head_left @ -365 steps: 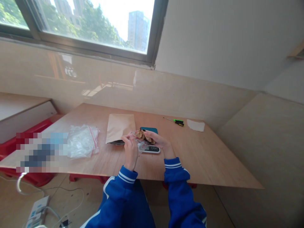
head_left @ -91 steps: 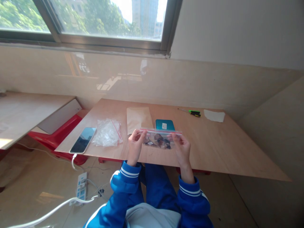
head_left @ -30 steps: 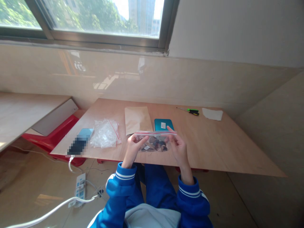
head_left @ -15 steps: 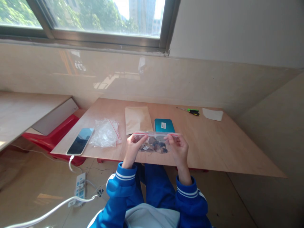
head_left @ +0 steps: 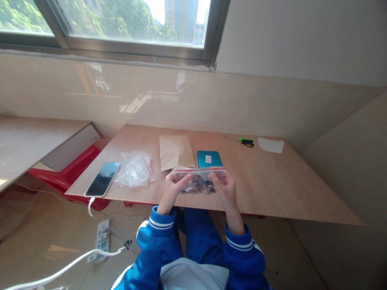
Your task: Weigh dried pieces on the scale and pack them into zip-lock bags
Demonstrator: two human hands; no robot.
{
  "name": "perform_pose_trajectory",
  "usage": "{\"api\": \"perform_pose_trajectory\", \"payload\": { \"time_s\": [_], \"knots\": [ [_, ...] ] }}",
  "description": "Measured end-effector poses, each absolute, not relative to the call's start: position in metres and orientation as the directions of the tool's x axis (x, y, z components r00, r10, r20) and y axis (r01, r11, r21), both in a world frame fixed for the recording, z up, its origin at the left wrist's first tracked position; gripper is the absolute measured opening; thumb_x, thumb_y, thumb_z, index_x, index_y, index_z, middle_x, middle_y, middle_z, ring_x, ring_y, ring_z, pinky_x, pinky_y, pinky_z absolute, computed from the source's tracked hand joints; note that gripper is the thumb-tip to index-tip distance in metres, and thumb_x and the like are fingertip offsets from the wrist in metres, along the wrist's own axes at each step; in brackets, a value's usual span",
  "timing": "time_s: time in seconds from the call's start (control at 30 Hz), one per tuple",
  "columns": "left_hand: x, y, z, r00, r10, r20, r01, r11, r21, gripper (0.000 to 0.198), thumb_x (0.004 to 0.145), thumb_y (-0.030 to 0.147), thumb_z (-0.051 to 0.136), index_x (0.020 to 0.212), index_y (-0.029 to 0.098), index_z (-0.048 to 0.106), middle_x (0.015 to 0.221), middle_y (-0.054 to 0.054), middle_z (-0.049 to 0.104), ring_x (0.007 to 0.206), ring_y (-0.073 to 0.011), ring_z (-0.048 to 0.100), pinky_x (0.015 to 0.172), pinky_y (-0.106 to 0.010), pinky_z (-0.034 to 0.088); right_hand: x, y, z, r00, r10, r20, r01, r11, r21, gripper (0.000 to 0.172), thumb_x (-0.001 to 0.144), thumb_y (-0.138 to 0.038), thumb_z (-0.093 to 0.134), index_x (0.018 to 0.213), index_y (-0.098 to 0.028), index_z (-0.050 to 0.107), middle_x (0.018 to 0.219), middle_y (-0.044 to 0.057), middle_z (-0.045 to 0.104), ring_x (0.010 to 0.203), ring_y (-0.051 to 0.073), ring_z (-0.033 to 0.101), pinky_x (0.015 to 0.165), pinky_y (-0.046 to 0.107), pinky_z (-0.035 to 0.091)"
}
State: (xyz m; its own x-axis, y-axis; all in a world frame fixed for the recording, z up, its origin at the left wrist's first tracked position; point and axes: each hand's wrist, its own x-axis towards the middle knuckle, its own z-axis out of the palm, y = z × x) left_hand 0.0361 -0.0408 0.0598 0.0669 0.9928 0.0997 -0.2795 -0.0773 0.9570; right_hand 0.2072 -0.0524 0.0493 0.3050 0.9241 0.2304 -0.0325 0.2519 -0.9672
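Pinching opposite ends, the left hand (head_left: 171, 189) and right hand (head_left: 225, 188) held a clear zip bag (head_left: 198, 180) between them. It had a red strip and brown pieces inside.

The zip bag (head_left: 198, 183) has left the scale (head_left: 209, 158).

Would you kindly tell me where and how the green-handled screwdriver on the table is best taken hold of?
Grip the screwdriver by its thick green-and-black handle, coming down from above and pinching across it. It lies flat on the table with its thin shaft pointing left, so the handle offers the only bulk.
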Motion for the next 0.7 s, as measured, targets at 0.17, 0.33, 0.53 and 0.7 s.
{"api": "perform_pose_trajectory", "payload": {
  "time_s": [0.17, 0.33, 0.53, 0.7],
  "knots": [
    [0.036, -0.041, 0.064, 0.091, 0.992, 0.085, -0.199, -0.065, 0.978, 0.024, 0.074, 0.036, 0.073, 0.086, 0.015, 0.073, 0.082, -0.006, 0.075, 0.077, -0.0200, 0.070, 0.071, -0.029, 0.056, 0.206, -0.051, 0.045, 0.348, 0.921, 0.176, -0.053, 0.206, -0.977, 0.022, 0.072, -0.039, 0.076, 0.084, -0.021, 0.071, 0.081, 0.003, 0.074, 0.077, 0.019, 0.069, 0.074, 0.033, 0.056],
    [0.036, -0.043, 0.068, 0.054, 0.993, 0.107, -0.169, -0.096, 0.981, 0.023, 0.073, 0.037, 0.074, 0.080, 0.016, 0.072, 0.075, -0.004, 0.073, 0.073, -0.0192, 0.070, 0.068, -0.028, 0.056, 0.207, -0.053, 0.045, 0.312, 0.910, 0.273, 0.008, 0.285, -0.959, 0.013, 0.075, -0.034, 0.073, 0.079, -0.022, 0.070, 0.080, 0.001, 0.070, 0.078, 0.016, 0.066, 0.074, 0.029, 0.054],
    [0.037, -0.045, 0.070, -0.007, 0.994, 0.105, -0.170, -0.104, 0.980, 0.024, 0.072, 0.037, 0.075, 0.080, 0.015, 0.072, 0.079, -0.006, 0.074, 0.076, -0.0207, 0.070, 0.070, -0.029, 0.056, 0.207, -0.052, 0.047, 0.299, 0.895, 0.331, 0.017, 0.342, -0.940, 0.012, 0.078, -0.033, 0.071, 0.077, -0.021, 0.068, 0.077, -0.001, 0.066, 0.077, 0.015, 0.062, 0.072, 0.027, 0.052],
    [0.035, -0.046, 0.073, 0.079, 0.991, 0.111, -0.184, -0.095, 0.978, 0.024, 0.073, 0.038, 0.074, 0.084, 0.016, 0.072, 0.079, -0.005, 0.073, 0.076, -0.0209, 0.070, 0.070, -0.031, 0.057, 0.209, -0.056, 0.049, 0.168, 0.958, 0.233, -0.101, 0.252, -0.963, 0.016, 0.078, -0.033, 0.072, 0.091, -0.025, 0.070, 0.092, 0.000, 0.070, 0.086, 0.016, 0.066, 0.080, 0.030, 0.054]
  ]
}}
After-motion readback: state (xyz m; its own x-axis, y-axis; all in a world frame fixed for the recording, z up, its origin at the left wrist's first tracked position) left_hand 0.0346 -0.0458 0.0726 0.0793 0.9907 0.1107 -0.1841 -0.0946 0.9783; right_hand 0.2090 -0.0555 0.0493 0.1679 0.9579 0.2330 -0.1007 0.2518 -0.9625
